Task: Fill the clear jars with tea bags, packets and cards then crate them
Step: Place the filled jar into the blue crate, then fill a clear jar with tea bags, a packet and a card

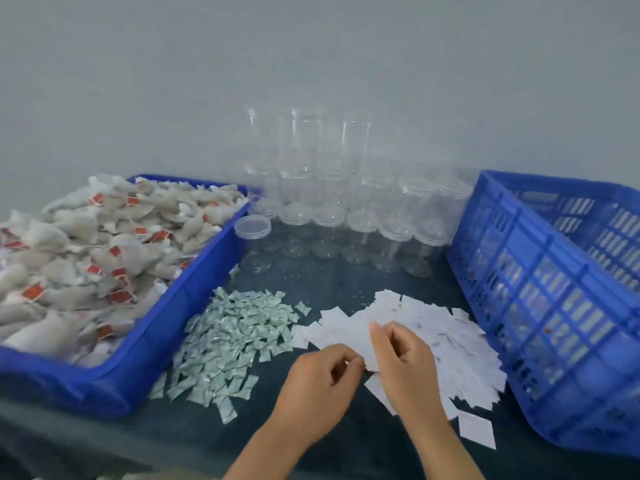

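A spread pile of white cards [446, 337] lies on the dark table at centre right. My right hand [405, 362] pinches a white card [362, 344] from that pile. My left hand [322, 379] has its fingers curled at the same card's left edge, pinching it. Left of the cards lies a heap of small pale-green packets [228, 337]. A blue tray [194, 306] on the left is heaped with white tea bags [83, 258] bearing red tags. Several empty clear jars [346, 216] stand stacked at the back centre.
A tall blue slatted crate [540, 306] stands at the right, its wall close to the card pile. One jar [252, 230] with a lid stands beside the tray's far corner. A plain grey wall closes off the back.
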A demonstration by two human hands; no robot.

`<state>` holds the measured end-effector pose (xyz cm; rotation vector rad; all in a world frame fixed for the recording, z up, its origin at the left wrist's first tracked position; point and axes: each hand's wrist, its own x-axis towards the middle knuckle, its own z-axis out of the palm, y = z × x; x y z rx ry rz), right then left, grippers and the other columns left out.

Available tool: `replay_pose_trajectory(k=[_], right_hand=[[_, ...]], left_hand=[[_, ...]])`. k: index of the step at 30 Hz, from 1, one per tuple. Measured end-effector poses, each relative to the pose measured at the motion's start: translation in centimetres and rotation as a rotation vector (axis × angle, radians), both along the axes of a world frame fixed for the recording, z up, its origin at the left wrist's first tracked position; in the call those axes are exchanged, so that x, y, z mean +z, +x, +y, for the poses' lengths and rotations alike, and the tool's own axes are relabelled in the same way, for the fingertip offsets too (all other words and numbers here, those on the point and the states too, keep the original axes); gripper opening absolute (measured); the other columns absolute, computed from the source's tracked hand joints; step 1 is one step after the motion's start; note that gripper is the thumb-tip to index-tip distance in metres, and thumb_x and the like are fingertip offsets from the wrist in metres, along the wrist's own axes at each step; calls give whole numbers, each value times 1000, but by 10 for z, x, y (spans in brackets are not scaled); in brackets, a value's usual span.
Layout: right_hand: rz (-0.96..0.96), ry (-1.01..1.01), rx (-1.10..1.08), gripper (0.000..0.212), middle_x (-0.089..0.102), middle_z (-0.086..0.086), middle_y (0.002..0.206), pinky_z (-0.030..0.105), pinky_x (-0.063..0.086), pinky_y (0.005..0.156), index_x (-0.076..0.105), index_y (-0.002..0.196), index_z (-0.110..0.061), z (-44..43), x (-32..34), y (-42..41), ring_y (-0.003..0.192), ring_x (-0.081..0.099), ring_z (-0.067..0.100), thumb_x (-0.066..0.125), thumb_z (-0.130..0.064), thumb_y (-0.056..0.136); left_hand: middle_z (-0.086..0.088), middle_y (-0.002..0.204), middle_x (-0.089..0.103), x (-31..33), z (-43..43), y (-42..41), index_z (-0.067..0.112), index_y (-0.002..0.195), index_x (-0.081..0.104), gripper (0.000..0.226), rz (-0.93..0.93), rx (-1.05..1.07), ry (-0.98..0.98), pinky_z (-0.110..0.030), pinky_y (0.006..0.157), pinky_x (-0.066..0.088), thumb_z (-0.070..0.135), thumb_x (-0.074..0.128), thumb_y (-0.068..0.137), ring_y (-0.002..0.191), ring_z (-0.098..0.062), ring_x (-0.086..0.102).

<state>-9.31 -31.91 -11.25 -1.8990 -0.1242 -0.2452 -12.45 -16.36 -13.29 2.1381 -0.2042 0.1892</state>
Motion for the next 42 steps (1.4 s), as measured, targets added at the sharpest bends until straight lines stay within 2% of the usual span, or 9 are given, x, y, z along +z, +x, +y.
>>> replay_pose_trajectory(k=[7,13,21,24,29,32,37,39,42], right_hand=[[-117,-408,35,44,52,-3,58,23,36,55,52,59,-20,30,-75,-8,57,50,18,78,-20,95],[-121,-417,-21,45,48,1,56,31,38,52,52,57,-14,34,-76,-5,53,47,21,80,-16,92],[-127,-424,-65,48,50,-6,56,16,33,49,46,56,-22,31,-86,3,49,45,11,82,-21,88],[-125,-401,-54,49,52,-8,55,14,37,49,45,57,-24,30,-90,3,51,51,12,84,-18,86],[-120,-373,-79,52,49,-9,52,16,36,50,46,54,-25,34,-87,4,48,45,9,84,-15,87],[-131,-379,-71,50,49,-4,52,22,35,49,49,53,-19,34,-84,2,46,44,13,85,-8,86],[-206,-332,-94,46,52,-7,56,18,39,51,56,60,-25,35,-77,-3,52,50,12,89,-4,83],[-245,-265,-69,35,63,-14,74,18,50,61,68,89,-33,34,-72,-7,67,61,10,95,-16,78],[-158,-190,34,99,59,-13,140,25,50,104,52,146,-20,40,-64,-14,126,60,11,94,-55,64]], left_hand=[[28,85,67,18,93,29,44,93,66,16,3,252,176,-18,63,49,55,55,96,76,2,63],[9,121,62,61,154,139,28,123,67,32,-225,575,196,-33,93,52,45,70,95,112,-12,60],[-23,165,29,54,179,241,14,165,15,92,8,497,944,-53,126,15,73,37,99,154,-41,23],[-26,168,23,36,183,243,10,163,23,95,78,459,1084,-54,129,9,79,22,98,157,-42,17],[-12,134,62,35,179,230,15,134,51,66,-182,449,924,-42,102,46,67,58,94,120,-31,60],[-8,136,56,49,174,211,18,144,47,83,-218,397,639,-43,104,45,62,78,81,125,-32,52],[16,127,40,86,153,153,44,141,47,90,-251,283,310,-32,99,42,86,73,66,126,-10,39],[21,122,37,95,138,120,51,139,45,88,-238,203,321,-29,95,39,94,66,64,120,-4,39],[22,117,33,95,108,71,58,140,39,85,-216,63,413,-27,91,39,98,58,67,115,-2,37]])
